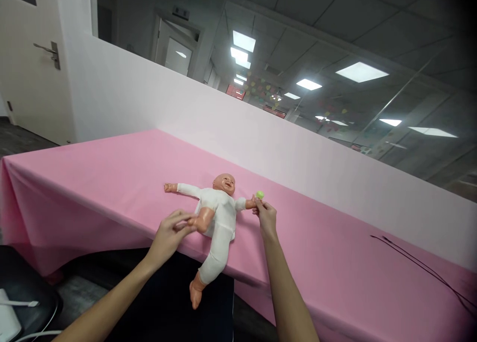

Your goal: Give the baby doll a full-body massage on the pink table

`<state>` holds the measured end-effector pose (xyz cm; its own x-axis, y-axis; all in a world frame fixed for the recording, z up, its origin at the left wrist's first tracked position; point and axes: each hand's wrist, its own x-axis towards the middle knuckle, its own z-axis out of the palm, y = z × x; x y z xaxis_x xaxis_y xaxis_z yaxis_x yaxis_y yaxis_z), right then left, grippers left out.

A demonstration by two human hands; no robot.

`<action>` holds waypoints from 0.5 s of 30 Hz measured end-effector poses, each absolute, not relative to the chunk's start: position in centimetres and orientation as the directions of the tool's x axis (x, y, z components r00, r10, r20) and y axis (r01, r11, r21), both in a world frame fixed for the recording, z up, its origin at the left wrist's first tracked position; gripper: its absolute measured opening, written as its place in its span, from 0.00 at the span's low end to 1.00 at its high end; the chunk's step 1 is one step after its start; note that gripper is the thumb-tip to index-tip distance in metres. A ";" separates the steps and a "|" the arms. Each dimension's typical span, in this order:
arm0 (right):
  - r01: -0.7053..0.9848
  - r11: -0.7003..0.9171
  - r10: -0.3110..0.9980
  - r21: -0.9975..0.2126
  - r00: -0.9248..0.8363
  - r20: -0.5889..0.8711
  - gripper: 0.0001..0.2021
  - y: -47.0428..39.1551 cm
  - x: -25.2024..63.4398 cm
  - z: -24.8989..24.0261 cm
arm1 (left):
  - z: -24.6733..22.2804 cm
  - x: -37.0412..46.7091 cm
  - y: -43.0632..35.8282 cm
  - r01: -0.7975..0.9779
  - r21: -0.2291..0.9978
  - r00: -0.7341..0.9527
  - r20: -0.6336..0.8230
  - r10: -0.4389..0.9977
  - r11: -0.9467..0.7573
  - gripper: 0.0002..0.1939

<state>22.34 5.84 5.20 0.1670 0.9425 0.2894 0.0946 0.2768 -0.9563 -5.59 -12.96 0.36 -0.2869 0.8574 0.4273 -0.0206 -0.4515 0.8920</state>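
A baby doll (219, 233) in a white cloth suit lies on its back, head toward the wall, arms spread. One of its legs hangs over the table's front edge, and the other is bent up. My left hand (173, 233) has its thumb and fingers around the bent leg's foot (203, 220). At the doll's outstretched hand on the right, my right hand (266, 215) pinches with thumb and fingertips. A small, round, light-green object (260, 194) sticks up just above those fingertips; its lower part is hidden.
A pink cloth (328, 252) covers the table, which stands against a white half wall (261, 153) with glass above. Thin black cables (417, 262) lie on the right. At lower left are a black seat (30, 267) and a white device (9, 314) with a cable.
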 end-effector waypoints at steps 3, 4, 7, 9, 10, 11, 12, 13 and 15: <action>-0.102 0.131 0.927 -0.986 0.364 0.085 0.18 7.5 24.9 3.6 | -3.1 -5.5 -18.2 0.103 0.874 -0.202 0.487 0.850 -0.476 0.08; -0.151 0.089 0.916 -0.985 0.400 0.022 0.16 7.7 25.5 2.9 | -4.5 -5.5 -19.6 0.138 0.865 -0.167 0.500 0.850 -0.482 0.08; -0.203 0.044 0.894 -0.978 0.446 -0.053 0.14 7.7 26.4 1.3 | -8.3 -5.5 -22.1 0.159 0.877 -0.147 0.475 0.868 -0.453 0.09; -0.205 0.056 0.893 -0.977 0.447 -0.043 0.14 7.4 26.5 1.3 | -9.3 -5.8 -22.3 0.117 0.906 -0.205 0.422 0.883 -0.406 0.09; -0.204 0.071 0.898 -0.976 0.440 -0.027 0.13 7.2 26.4 1.7 | -9.2 -6.1 -22.0 0.090 0.917 -0.237 0.399 0.886 -0.389 0.09; -0.193 0.101 0.908 -0.976 0.418 0.011 0.13 7.0 26.1 2.3 | -8.5 -6.3 -21.4 0.064 0.923 -0.269 0.383 0.884 -0.380 0.09; -0.169 0.144 0.922 -0.975 0.381 0.070 0.14 6.8 25.8 3.2 | -7.5 -6.5 -20.5 0.046 0.924 -0.302 0.376 0.876 -0.380 0.10; -0.126 0.197 0.933 -0.972 0.327 0.147 0.16 6.4 25.2 4.3 | -6.2 -6.7 -19.4 0.032 0.922 -0.333 0.375 0.865 -0.386 0.11; 0.019 0.324 0.933 -0.946 0.157 0.323 0.20 5.6 23.7 6.4 | -3.2 -6.8 -16.7 0.013 0.917 -0.400 0.371 0.838 -0.399 0.14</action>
<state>23.70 5.56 6.41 0.1573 0.9333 0.3229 0.0192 0.3241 -0.9458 -6.77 -16.70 -3.22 -0.3998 0.8384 0.3705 0.0135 -0.3988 0.9169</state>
